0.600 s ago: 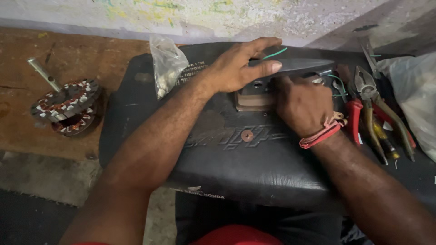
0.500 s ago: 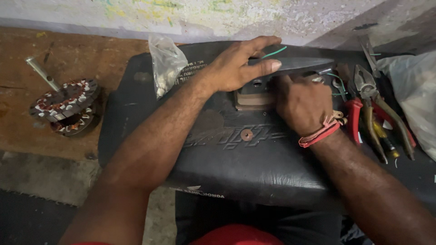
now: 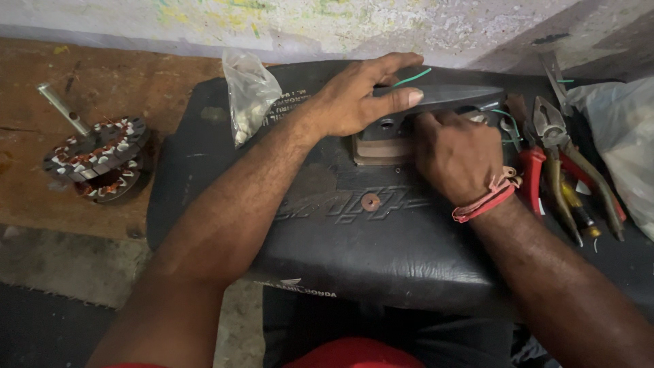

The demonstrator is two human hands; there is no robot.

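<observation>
My left hand (image 3: 361,95) grips a dark grey pointed housing (image 3: 449,95) that lies on a black vehicle seat (image 3: 354,232). Its thumb and fingers pinch the housing's near edge, and a thin green wire (image 3: 413,78) runs under the fingers. My right hand (image 3: 455,153), with red bands on the wrist, is curled against the housing's underside, above a tan block (image 3: 375,151). Its fingertips are hidden, so I cannot see what they hold.
A clear plastic bag (image 3: 248,92) of small parts lies at the seat's far left. Red-handled pliers (image 3: 531,167) and other hand tools (image 3: 569,146) lie to the right, beside a white bag (image 3: 627,136). A wound stator (image 3: 99,160) rests on the brown floor. A copper washer (image 3: 370,202) sits on the seat.
</observation>
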